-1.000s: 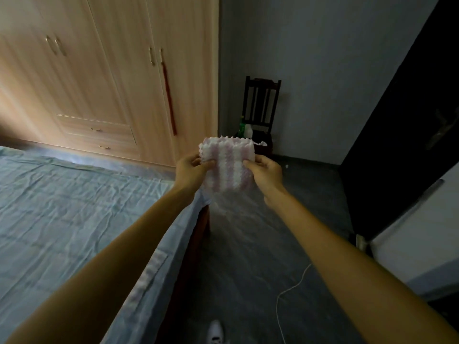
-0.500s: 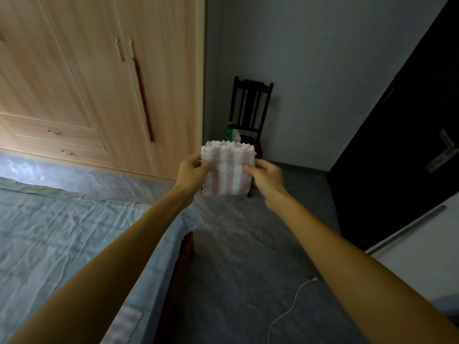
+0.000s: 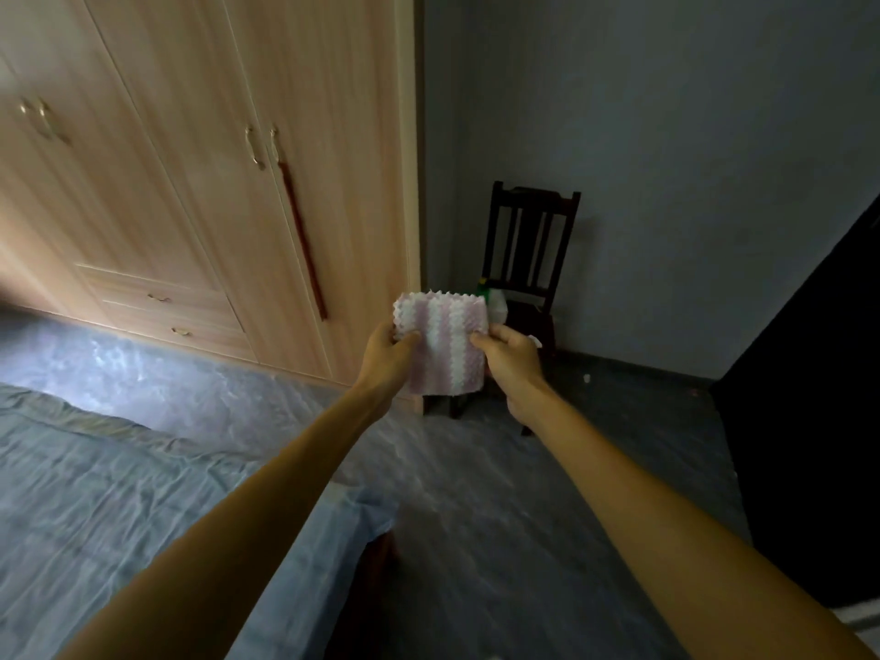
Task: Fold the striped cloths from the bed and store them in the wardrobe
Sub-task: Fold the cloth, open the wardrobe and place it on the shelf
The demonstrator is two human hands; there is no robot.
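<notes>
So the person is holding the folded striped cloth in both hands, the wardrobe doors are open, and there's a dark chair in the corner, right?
Not quite. The head view shows the wardrobe doors closed, not open. The rest stands: the left hand and right hand hold the folded striped cloth between them, and a dark chair stands in the corner.

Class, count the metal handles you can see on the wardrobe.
6: two upper left, two on the middle doors, one on each drawer. More may lie out of frame.

Fluffy textured cloth (image 3: 445,345), matt pale wood wardrobe (image 3: 228,183), dark wooden chair (image 3: 528,240)
</notes>
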